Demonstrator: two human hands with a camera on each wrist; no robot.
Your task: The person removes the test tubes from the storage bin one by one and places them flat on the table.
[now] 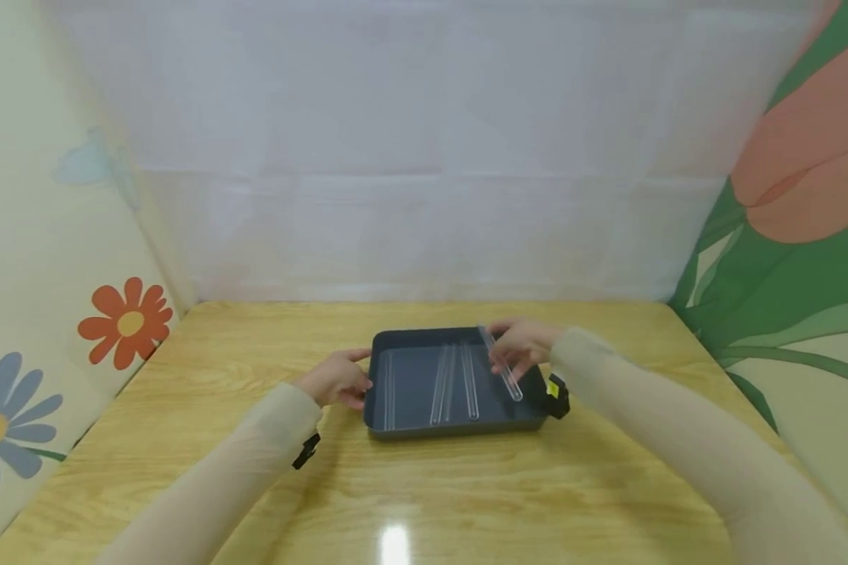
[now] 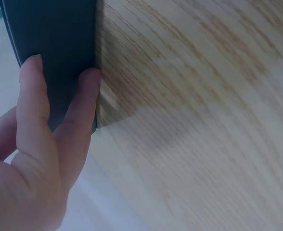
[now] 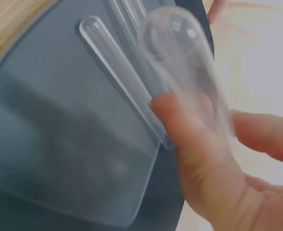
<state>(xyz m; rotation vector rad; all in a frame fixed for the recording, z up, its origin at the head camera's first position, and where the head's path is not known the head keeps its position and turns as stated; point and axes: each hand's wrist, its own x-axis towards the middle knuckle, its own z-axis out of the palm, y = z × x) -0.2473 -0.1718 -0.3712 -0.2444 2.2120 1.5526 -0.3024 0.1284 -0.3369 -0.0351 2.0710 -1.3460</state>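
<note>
A dark grey rectangular tray (image 1: 459,431) lies on the table. My right hand (image 1: 521,345) pinches a clear test tube (image 1: 513,388) between thumb and fingers, tilted over the tray's right part. In the right wrist view, the rounded end of this test tube (image 3: 174,36) points toward the camera, slightly blurred. Several more clear tubes (image 1: 470,384) lie lengthwise in the tray, at its middle and left. At the tray's left side, my left hand (image 1: 335,379) touches the outer wall. Extended fingertips rest against that wall in the left wrist view, where the tray's inside is hidden.
The wooden table (image 1: 424,490) has a light glare near its front. A white sheet (image 1: 424,173) hangs behind it. Flower-patterned panels (image 1: 805,298) stand at both sides. A black wrist device (image 1: 557,397) is by the tray's right edge.
</note>
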